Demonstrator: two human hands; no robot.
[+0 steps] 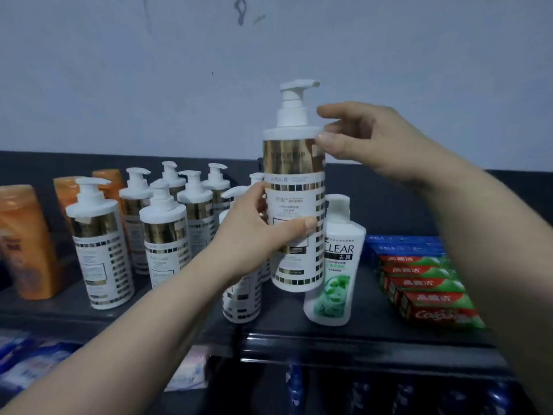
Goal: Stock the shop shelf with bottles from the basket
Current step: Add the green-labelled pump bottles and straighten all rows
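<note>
White-and-gold pump bottle [294,205] held upright above the dark shelf [359,336], in front of the pale wall. Left hand [251,235] wrapped around its middle, fingers closed on the label, thumb across the front. Right hand [368,142] at the bottle's shoulder, fingertips pinching the upper edge just below the pump. Matching pump bottles [164,232] standing on the shelf to the left, orange bottles [27,244] beyond them. Green-and-white Clear bottle [338,274] just behind the held one; toothpaste boxes [431,286] stacked at right.

Single head-worn wide-angle view, facing forward and slightly down, close over both raised forearms onto a dark shop shelf [359,333] against a pale wall [119,70].
</note>
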